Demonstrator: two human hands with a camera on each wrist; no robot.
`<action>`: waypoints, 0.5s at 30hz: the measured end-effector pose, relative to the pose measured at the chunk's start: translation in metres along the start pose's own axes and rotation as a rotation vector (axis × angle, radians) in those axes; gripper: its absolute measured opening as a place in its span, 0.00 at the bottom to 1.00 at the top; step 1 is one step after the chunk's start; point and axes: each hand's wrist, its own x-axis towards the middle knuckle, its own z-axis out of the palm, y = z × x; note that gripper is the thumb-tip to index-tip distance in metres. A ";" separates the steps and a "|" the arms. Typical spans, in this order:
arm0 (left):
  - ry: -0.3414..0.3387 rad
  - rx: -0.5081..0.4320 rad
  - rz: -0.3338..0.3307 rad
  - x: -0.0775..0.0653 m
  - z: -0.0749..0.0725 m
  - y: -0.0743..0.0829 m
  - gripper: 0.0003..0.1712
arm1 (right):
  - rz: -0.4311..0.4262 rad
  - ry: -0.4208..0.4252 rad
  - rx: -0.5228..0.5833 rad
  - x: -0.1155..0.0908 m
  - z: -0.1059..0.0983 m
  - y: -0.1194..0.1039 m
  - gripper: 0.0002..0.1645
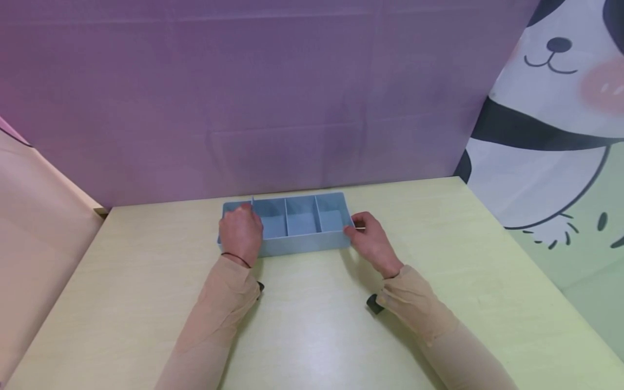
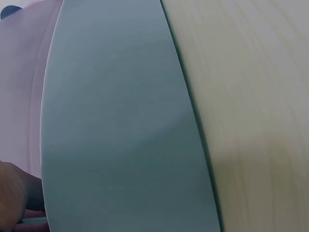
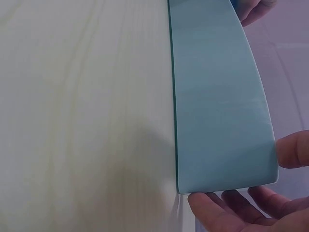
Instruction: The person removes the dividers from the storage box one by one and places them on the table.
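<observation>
A blue divided box (image 1: 304,244) sits at the back of the table, its long side towards me. Thin upright dividers (image 1: 286,218) part it into several compartments. My left hand (image 1: 241,230) reaches over the front rim at the left end, next to a divider that stands slightly above the rim. In the left wrist view its thumb and fingers (image 2: 14,198) pinch a thin blue edge, mostly hidden behind the box's front wall (image 2: 120,121). My right hand (image 1: 372,241) grips the right end, thumb (image 3: 293,150) at the top rim and fingertips (image 3: 203,200) against the outer end wall.
The pale wooden table (image 1: 312,325) reaches out in front of the box and to both sides. A purple cloth (image 1: 292,97) hangs right behind it. At the right stands a panda-print backdrop (image 1: 546,179). Dark wrist devices (image 1: 375,304) show under the sleeves.
</observation>
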 end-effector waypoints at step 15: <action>0.026 -0.022 -0.036 0.002 -0.004 -0.001 0.07 | 0.003 -0.015 -0.001 -0.002 0.000 -0.003 0.21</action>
